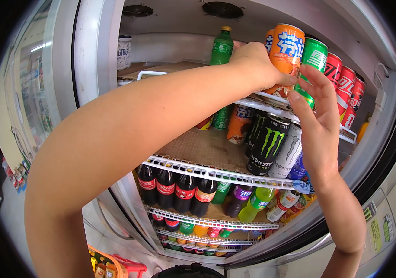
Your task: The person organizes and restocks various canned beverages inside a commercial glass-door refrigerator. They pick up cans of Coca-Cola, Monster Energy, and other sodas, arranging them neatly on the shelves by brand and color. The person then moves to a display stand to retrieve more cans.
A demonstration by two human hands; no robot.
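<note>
My left hand point(257, 66) reaches to the top shelf of a drinks cooler, against the left side of an orange Fanta can point(286, 45); its fingers are partly hidden behind the can, so its grip is unclear. My right hand point(318, 93) is just right of that can's lower part, fingers apart, in front of a green Sprite can point(314, 55). Red Coca-Cola cans point(345, 83) stand farther right. Another orange can point(269, 36) shows behind the front one. A green plastic bottle point(222, 47) with a yellow cap stands behind my left wrist.
Below are Monster cans point(268, 144) on a cardboard-lined shelf, then cola bottles point(185, 194) behind a white wire shelf edge point(198, 173). The cooler's door frame point(92, 52) stands left. An orange basket point(106, 255) of bottles sits on the floor at lower left.
</note>
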